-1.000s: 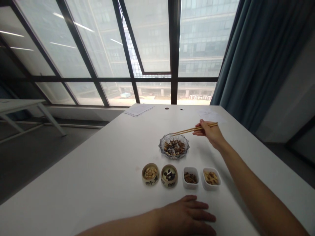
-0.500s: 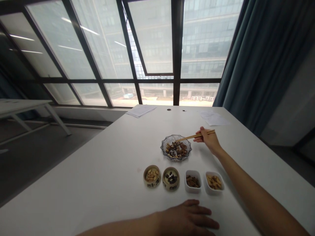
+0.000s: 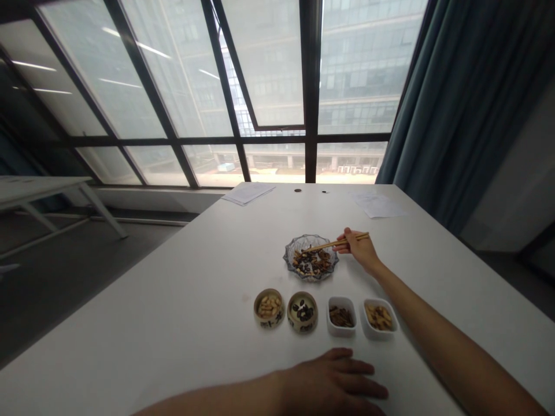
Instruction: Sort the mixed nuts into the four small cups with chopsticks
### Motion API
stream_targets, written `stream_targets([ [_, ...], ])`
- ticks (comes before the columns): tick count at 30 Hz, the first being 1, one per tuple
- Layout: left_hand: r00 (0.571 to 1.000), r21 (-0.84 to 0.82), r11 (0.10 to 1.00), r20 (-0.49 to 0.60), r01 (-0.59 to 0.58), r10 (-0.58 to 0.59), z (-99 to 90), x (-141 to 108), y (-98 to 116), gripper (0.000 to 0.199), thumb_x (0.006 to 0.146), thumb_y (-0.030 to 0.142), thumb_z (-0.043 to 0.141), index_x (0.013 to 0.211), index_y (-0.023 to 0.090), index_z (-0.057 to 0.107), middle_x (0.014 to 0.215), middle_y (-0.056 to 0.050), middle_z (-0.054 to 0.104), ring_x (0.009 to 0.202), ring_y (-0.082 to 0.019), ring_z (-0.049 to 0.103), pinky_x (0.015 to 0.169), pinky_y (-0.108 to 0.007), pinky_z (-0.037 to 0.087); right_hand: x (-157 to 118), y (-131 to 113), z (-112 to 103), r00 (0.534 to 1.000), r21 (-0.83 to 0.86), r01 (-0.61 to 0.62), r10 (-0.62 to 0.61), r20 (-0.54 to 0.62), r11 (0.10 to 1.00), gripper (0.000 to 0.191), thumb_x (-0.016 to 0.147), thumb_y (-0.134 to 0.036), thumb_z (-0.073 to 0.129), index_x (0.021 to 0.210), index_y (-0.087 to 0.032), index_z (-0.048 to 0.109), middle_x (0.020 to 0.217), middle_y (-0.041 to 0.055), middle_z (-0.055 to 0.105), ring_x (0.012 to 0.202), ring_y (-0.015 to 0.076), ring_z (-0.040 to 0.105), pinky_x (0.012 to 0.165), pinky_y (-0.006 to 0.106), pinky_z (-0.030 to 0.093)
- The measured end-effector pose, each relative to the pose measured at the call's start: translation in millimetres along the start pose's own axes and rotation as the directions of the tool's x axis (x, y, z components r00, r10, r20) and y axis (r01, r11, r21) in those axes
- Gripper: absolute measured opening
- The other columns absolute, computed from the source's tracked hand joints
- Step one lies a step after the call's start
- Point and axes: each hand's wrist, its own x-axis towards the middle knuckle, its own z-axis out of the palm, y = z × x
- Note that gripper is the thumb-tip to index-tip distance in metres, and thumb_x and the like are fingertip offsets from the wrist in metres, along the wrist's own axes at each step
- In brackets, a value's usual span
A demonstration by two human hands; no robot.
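Note:
My right hand (image 3: 358, 249) is closed around a pair of wooden chopsticks (image 3: 327, 245), whose tips reach into a scalloped glass bowl (image 3: 288, 261). A mix of dark and light brown dried pieces (image 3: 313, 266) lies in that bowl. Whether the tips pinch a piece is too small to tell. My left hand (image 3: 336, 381) lies flat with fingers spread on the table, just in front of a row of small containers. In the row are a round pot of peanuts (image 3: 269, 307), a round pot of dark seeds (image 3: 302, 312), a white dish of brown strips (image 3: 341, 316) and a white dish of yellowish pieces (image 3: 378, 318).
The white table (image 3: 195, 289) stretches toward the windows. Paper sheets lie at its far left (image 3: 248, 193) and loose papers (image 3: 377, 205) at its far right. A blue curtain (image 3: 451, 115) hangs on the right. Another table (image 3: 43, 188) stands at left.
My right hand has moved left and slightly down, carrying the chopstick tips farther left and lower in the glass bowl. My left hand stays flat in place. The view has shifted slightly.

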Motion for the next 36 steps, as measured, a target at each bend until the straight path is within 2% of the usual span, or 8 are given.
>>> stream_targets([
  [9,1.000,0.013,1.000,-0.015,-0.001,0.001,1.1,1,1,0.050,0.107,0.037,0.026,0.147,0.026,0.054,0.164,-0.001,0.044,0.159,-0.023,0.030,0.132,-0.049,0.023,1,6,0,0.998,0.012,0.027,-0.026,-0.063,1.000,0.048,0.084,-0.061,0.080,0.067,-0.017,0.069,0.062,0.0126,0.076,0.053,0.0250,0.077,0.052,0.028,0.067],
  [14,0.999,0.057,0.998,-0.043,-0.015,0.017,1.0,0,1,0.048,0.106,0.034,0.032,0.148,0.028,0.054,0.162,0.001,0.047,0.158,-0.021,0.033,0.131,-0.046,0.026,6,7,-8,0.993,0.052,0.023,-0.018,-0.113,0.998,0.046,0.088,-0.056,0.078,0.067,-0.016,0.067,0.059,0.0123,0.074,0.052,0.0242,0.077,0.053,0.026,0.067],
  [18,0.999,0.028,0.999,-0.041,-0.015,0.016,4.0,-1,-1,0.048,0.106,0.034,0.031,0.148,0.027,0.053,0.163,0.001,0.045,0.159,-0.020,0.031,0.133,-0.046,0.021,13,-7,-20,0.988,0.129,-0.026,0.045,-0.151,0.991,0.043,0.095,-0.048,0.074,0.070,-0.014,0.066,0.061,0.0125,0.074,0.053,0.0213,0.077,0.051,0.021,0.064],
  [22,0.999,0.014,1.000,-0.031,-0.013,0.013,5.8,-1,-2,0.048,0.105,0.038,0.034,0.149,0.027,0.051,0.164,0.001,0.044,0.159,-0.021,0.030,0.133,-0.046,0.018,18,-36,-42,0.981,0.210,-0.103,0.134,-0.139,0.972,0.039,0.103,-0.033,0.065,0.070,-0.013,0.068,0.059,0.0099,0.073,0.050,0.0158,0.074,0.047,0.015,0.060],
  [26,0.999,-0.004,1.000,-0.024,-0.028,0.028,5.9,-1,-3,0.050,0.102,0.036,0.043,0.151,0.025,0.049,0.164,-0.002,0.045,0.159,-0.023,0.029,0.133,-0.049,0.018,18,-60,-74,0.986,0.185,-0.162,0.168,-0.017,0.969,0.040,0.103,-0.031,0.063,0.067,-0.015,0.070,0.055,0.0069,0.070,0.045,0.0135,0.070,0.042,0.014,0.056],
  [30,0.999,-0.018,1.000,-0.024,-0.023,0.022,6.8,-3,-5,0.051,0.101,0.036,0.045,0.150,0.025,0.050,0.163,-0.003,0.045,0.160,-0.023,0.028,0.133,-0.049,0.018,15,-66,-99,0.976,0.114,-0.181,0.164,0.143,0.977,0.041,0.096,-0.040,0.073,0.063,-0.015,0.072,0.050,0.0034,0.066,0.039,0.0118,0.064,0.039,0.015,0.052],
  [34,1.000,-0.035,0.999,-0.025,-0.015,0.014,7.4,-3,-5,0.051,0.101,0.039,0.045,0.150,0.026,0.050,0.163,-0.004,0.045,0.160,-0.023,0.028,0.133,-0.049,0.017,9,-64,-102,0.946,0.007,-0.188,0.179,0.271,0.982,0.043,0.085,-0.051,0.081,0.064,-0.014,0.075,0.053,0.0054,0.070,0.038,0.0116,0.062,0.038,0.017,0.049],
  [36,1.000,-0.045,0.999,-0.018,-0.010,0.009,6.9,-3,-4,0.052,0.101,0.041,0.045,0.150,0.026,0.050,0.164,-0.004,0.044,0.160,-0.024,0.028,0.133,-0.049,0.016,6,-65,-97,0.912,-0.040,-0.198,0.200,0.358,0.979,0.047,0.079,-0.057,0.084,0.066,-0.012,0.076,0.056,0.0074,0.071,0.038,0.0130,0.063,0.037,0.018,0.049],
])
